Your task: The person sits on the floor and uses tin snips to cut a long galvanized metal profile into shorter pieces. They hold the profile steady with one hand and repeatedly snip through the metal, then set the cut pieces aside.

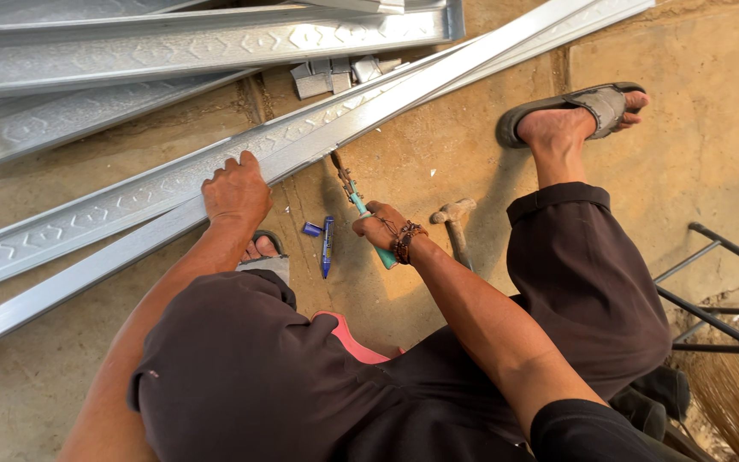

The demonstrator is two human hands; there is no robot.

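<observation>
While the person squats low in the frame, the right hand [382, 227] grips the teal handle of snips [361, 205] at centre, fingers wrapped tight; the jaws meet the edge of a long metal channel [215, 184]. That channel is silvery, embossed with a hexagon pattern, and runs diagonally from lower left to upper right. The left hand [234, 190] presses flat on it, fingers spread over its upper edge. A blue marker [327, 245] and a hammer [455, 227] lie beside the hands. More channels [173, 43] are stacked upper left.
</observation>
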